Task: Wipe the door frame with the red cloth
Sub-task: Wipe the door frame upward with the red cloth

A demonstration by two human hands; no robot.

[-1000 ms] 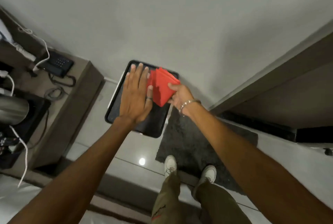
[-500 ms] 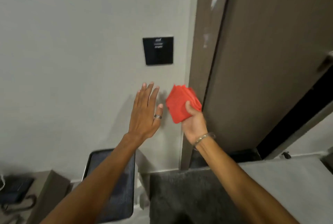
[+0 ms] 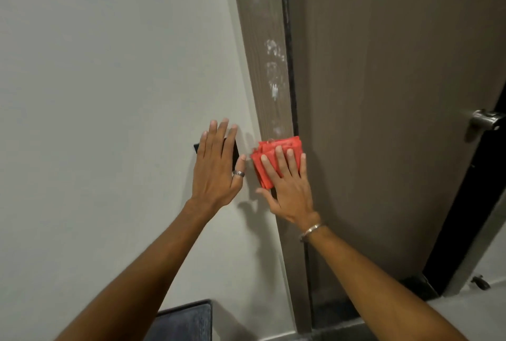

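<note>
A folded red cloth [image 3: 269, 154] lies flat against the brown door frame [image 3: 262, 39], a vertical strip with white smudges above the cloth. My right hand [image 3: 287, 187] presses the cloth onto the frame with its fingers spread over it. My left hand [image 3: 217, 168] rests flat and open on the white wall just left of the frame. It partly covers a black wall plate [image 3: 234, 155].
The brown door [image 3: 383, 94] stands right of the frame, with a metal handle [image 3: 486, 120] at its right edge. A dark tray [image 3: 189, 321] sits low against the wall. A door stop [image 3: 479, 281] is on the floor at lower right.
My view rose from the floor tray to the wall. My right hand carried the cloth up and laid it on the frame; my left hand rose onto the black plate.
</note>
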